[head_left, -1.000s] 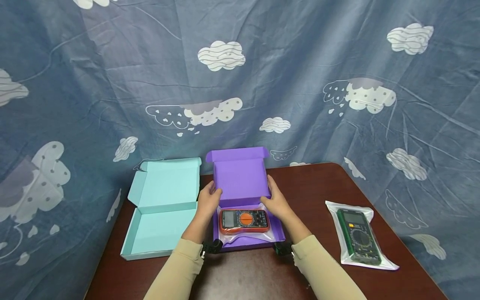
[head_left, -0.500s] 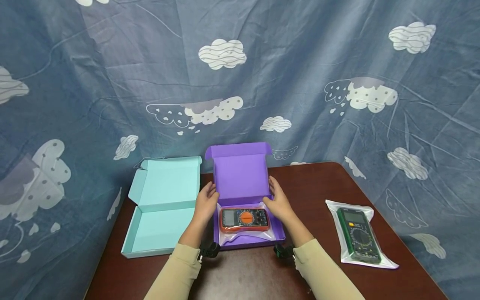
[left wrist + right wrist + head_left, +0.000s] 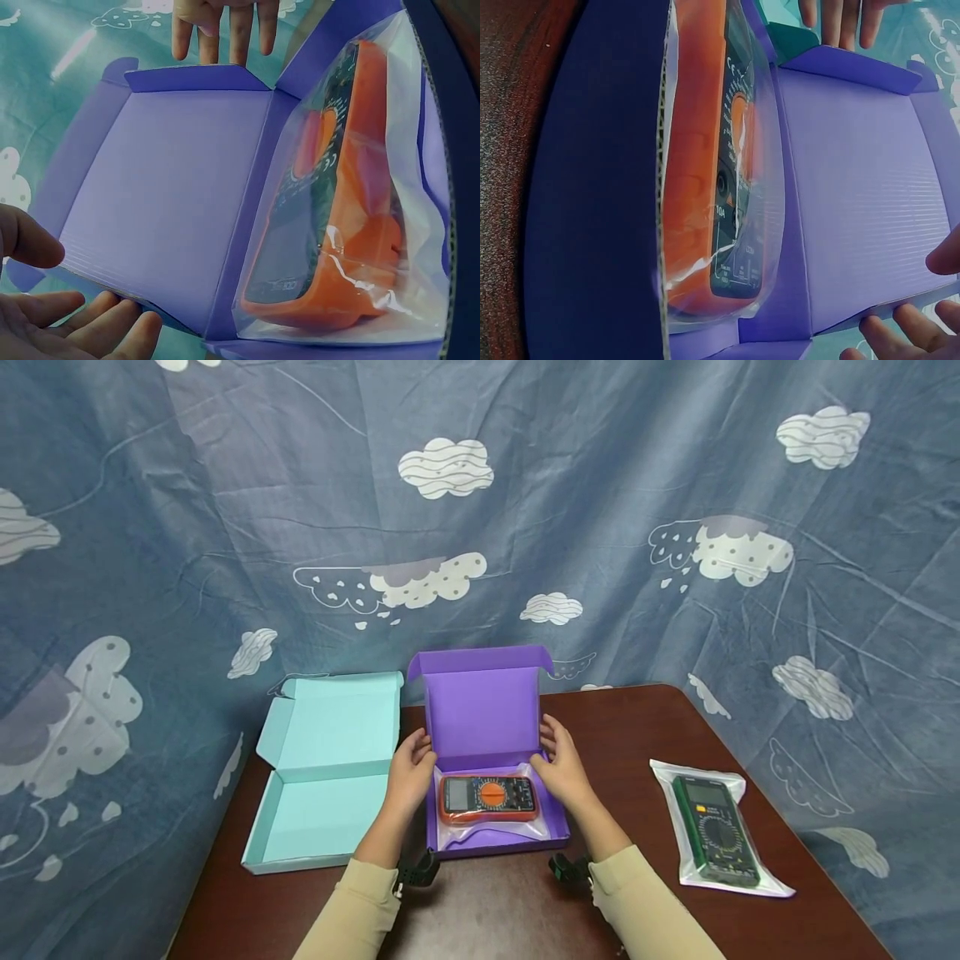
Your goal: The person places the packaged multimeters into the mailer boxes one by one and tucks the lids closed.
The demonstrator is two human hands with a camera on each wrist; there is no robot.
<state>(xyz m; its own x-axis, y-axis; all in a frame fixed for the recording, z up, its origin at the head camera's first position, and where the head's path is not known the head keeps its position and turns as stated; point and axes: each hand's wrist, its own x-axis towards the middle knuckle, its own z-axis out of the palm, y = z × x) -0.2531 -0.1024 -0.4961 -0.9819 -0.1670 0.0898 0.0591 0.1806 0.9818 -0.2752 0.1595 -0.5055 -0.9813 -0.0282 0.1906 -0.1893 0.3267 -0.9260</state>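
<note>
A purple cardboard box stands at the middle of the table with its lid raised. Inside lies an orange multimeter in a clear plastic bag. My left hand is at the lid's left side; in the left wrist view its straight fingers lie along the side flap, thumb apart. Opposite, my right hand is at the lid's right side. The right wrist view has its fingers extended along that edge, with the thumb over the lid.
To the left sits an open turquoise box, its lid laid back. At right a green multimeter in a clear bag lies on the brown table. Behind hangs a blue cloud-print cloth.
The purple lid has swung up a little toward upright, its front flap looking wider. Both hands have shifted slightly outward along with it. The multimeters and the turquoise box have stayed put.
</note>
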